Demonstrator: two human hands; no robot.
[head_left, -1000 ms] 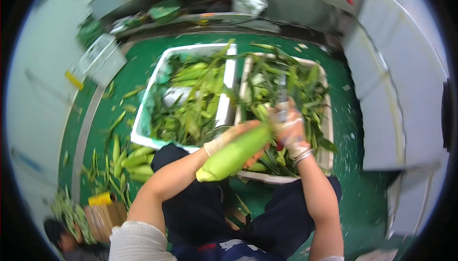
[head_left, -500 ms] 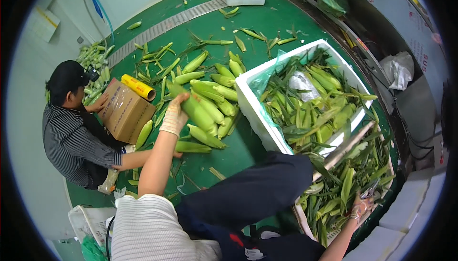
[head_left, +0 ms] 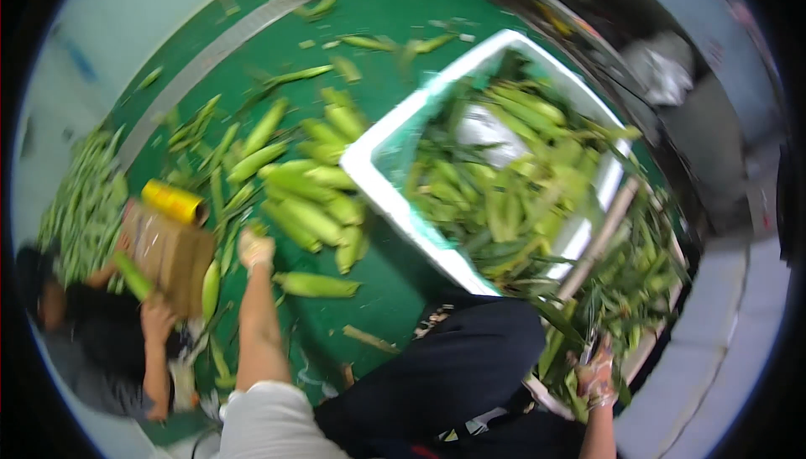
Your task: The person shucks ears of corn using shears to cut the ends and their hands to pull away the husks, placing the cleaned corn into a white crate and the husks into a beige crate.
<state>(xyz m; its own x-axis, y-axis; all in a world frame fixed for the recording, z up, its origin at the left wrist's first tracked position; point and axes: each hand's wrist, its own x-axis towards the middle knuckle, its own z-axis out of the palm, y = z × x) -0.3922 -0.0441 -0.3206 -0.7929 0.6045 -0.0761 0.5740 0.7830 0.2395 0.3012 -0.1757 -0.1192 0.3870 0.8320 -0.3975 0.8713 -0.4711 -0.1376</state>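
My left hand, in a pale glove, reaches out over the green floor with nothing in it. One husked corn ear lies just to its right, and a pile of corn ears lies beyond it. My right hand is low at the right, beside the leafy crate, closed around a thin knife that points up. My dark trouser leg lies between the two hands.
A white crate full of corn and husks stands right of the pile. At the lower left a seated person rests a hand on a cardboard box with a yellow roll on it. More corn lies at far left.
One second ago my left hand held a corn ear over the crates. It swung left to the floor pile and is now empty. My right hand stayed by the right crate.
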